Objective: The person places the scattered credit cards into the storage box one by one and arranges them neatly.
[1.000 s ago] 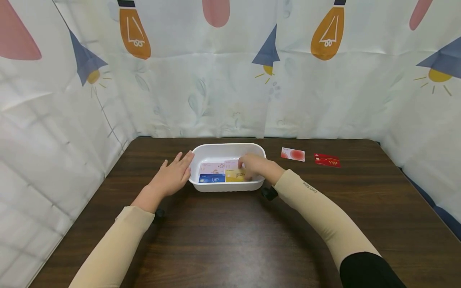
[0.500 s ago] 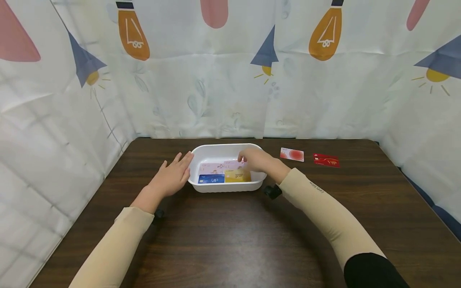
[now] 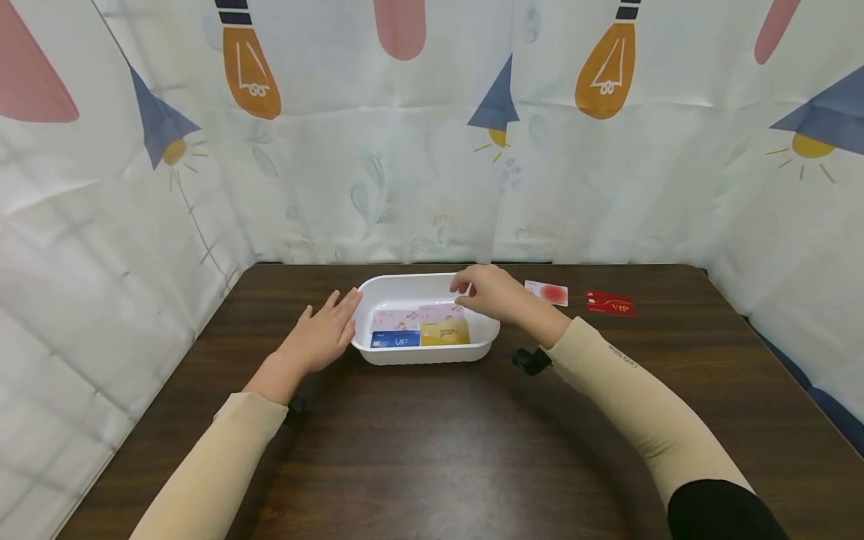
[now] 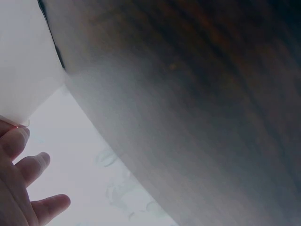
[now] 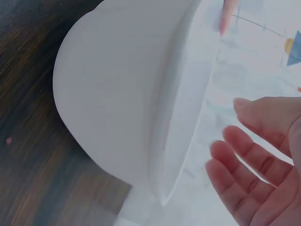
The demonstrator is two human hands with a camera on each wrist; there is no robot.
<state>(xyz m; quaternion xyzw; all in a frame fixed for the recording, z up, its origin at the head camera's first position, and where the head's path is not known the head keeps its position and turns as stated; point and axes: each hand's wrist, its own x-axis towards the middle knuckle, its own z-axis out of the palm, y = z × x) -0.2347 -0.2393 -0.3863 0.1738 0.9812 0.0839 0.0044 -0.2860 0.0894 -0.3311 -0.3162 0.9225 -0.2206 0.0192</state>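
- Wht tray (image 3: 425,355): on dk brown table (image 3: 418,450), twd far edge, approx. centre, long side facing the person; upright, rounded corners.
- In tray, 4 cards, flat, approx. 2 x 2: blue VIP card (image 3: 396,340) front L, gold card (image 3: 445,332) front R, pale pink card (image 3: 395,320) back L, second pink card (image 3: 439,311) back R. Cards sit close tog.; whether edges touch or overlap, can't tell.
- L hand (image 3: 319,334): at tray's L end, fingers straight & spread, fingertips touching the rim; nothing gripped. L wrist view shows same hand w/ fingertip at wht edge.
- R hand (image 3: 496,292): over tray's R end, thumb & fingers loosely bent w/ gap betw. them, holding nothing; R wrist view agrees.
- R of tray, on table: wht-&-pink card w/ red circle (image 3: 550,292), just beyond R wrist; farther R, red VIP card (image 3: 610,303), well apart from tray. Both flat.
- Arms: beige sleeves, L (image 3: 216,465) & R (image 3: 641,405); black fabric (image 3: 722,510) above R one. Small dk device (image 3: 531,361) under R wrist.
- Behind table: wht curtain (image 3: 432,172) w/ printed orange bulbs, blue lamps, pink shapes.
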